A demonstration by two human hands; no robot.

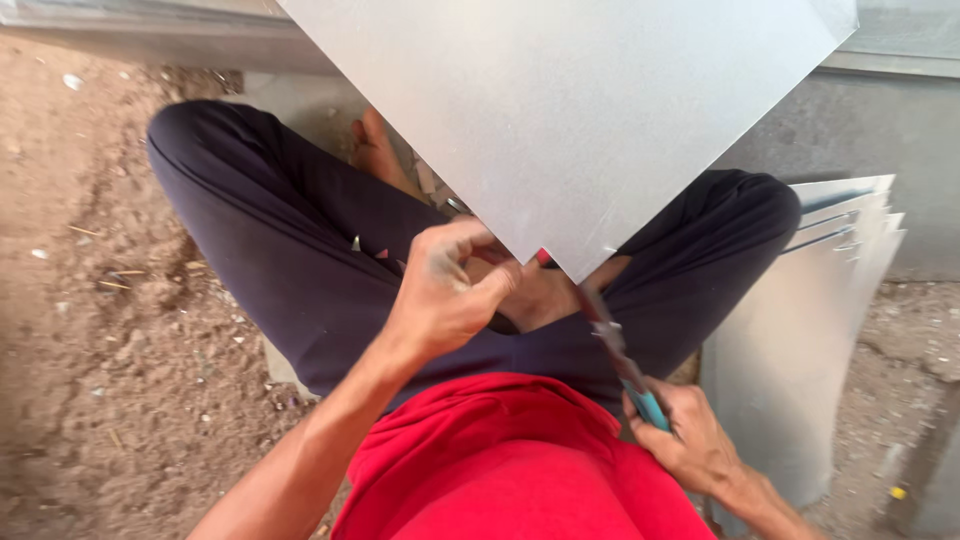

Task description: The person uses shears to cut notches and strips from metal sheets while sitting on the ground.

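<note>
a big grey metal sheet [570,110] fills the top middle of the frame, with one corner pointing down to the middle. the left hand [445,290] is in the middle of the frame, right at that corner. its fingers [470,240] are curled in and pinching the edge of the sheet near the tip. the right hand [690,430] is at the lower right. its fingers are wrapped tight around the blue handle of the snips [620,345]. the snips point up to the sheet's corner and touch it. the sheet hides the blade tips, and it covers part of a bare foot [375,150] at the upper middle. dark trouser legs [280,240] bend out to both sides. a red shirt [510,460] is at the bottom. a pile of cut metal sheets [810,330] sits at the right, beside one knee. brown dirt [90,300] fills the left.
</note>
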